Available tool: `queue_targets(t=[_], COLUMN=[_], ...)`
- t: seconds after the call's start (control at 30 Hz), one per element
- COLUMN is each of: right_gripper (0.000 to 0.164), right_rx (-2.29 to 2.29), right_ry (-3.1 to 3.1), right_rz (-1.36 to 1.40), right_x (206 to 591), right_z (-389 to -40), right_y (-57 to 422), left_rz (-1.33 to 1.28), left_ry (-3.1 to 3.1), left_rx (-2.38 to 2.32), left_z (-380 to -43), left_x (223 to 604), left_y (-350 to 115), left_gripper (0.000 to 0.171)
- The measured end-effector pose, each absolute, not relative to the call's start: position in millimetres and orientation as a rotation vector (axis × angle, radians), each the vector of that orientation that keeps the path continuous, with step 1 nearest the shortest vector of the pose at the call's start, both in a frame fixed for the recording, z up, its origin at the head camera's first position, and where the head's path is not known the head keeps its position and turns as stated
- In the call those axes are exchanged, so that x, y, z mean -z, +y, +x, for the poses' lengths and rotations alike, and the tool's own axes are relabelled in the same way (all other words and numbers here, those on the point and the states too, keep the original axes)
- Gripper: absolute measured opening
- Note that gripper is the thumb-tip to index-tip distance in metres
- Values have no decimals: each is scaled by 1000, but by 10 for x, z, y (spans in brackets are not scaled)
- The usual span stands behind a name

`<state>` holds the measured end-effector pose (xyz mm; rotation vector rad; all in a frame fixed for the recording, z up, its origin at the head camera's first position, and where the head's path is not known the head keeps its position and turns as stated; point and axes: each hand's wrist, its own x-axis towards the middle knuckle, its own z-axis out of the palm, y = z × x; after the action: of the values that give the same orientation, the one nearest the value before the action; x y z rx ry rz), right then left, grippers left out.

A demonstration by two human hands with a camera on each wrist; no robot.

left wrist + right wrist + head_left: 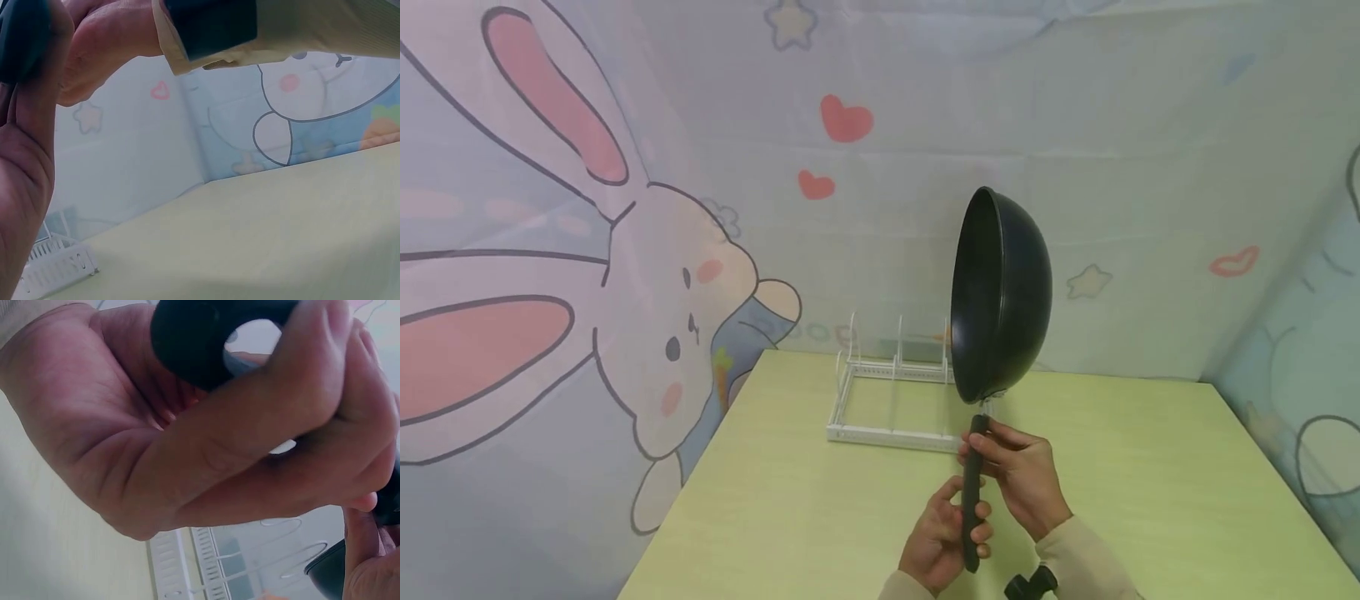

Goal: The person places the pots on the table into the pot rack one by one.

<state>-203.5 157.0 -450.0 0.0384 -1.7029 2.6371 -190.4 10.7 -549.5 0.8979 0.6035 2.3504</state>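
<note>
A black wok (pixel 1024 292) is held up on edge, its hollow side facing left and its long black handle (pixel 972 517) pointing down. My left hand (pixel 931 533) grips the lower part of the handle, fingers curled round it. Higher up, close to the wok's bowl, my right hand (pixel 1028 475) pinches the handle between thumb and fingers. Only a bit of the bowl (pixel 328 572) shows in the right wrist view, where the left hand (pixel 206 444) fills the foreground around the handle's end with its hole (pixel 187 344).
Behind the wok a white rack (pixel 887 437) with upright wire dividers stands on the pale yellow-green table (pixel 760 500). The wok hides the rack's right end. A printed cloth wall (pixel 1135 167) closes off the back. A black knobbed device (pixel 1030 583) sits by the right wrist.
</note>
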Motion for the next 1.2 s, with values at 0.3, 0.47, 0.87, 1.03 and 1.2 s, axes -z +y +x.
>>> queue_targets(t=[0.3,0.47,0.87,1.03,1.2], right_gripper=[34,44,49,48,47], right_rx=[-2560,-2501,-2439,-2445,-2457], right_ry=[-1785,-1818,-1937,-1914,-1899], right_rz=[-16,-22,-256,-300,-348], right_x=[4567,4600,4876,5008,5066], right_z=[-2093,-2119,-2109,-2138,-2175], right_y=[1407,1311,1183,1163,1145], left_rz=[888,841,802,754,688], left_ry=[570,601,627,613,655], left_rx=[-2368,-2383,-2349,-2367,-2372], left_z=[-1863,-1858,-1841,-1841,-1886], left_x=[5485,5519,5799,5925,6045], left_y=[-26,-111,-247,-249,-259], left_gripper=[48,50,48,59,69])
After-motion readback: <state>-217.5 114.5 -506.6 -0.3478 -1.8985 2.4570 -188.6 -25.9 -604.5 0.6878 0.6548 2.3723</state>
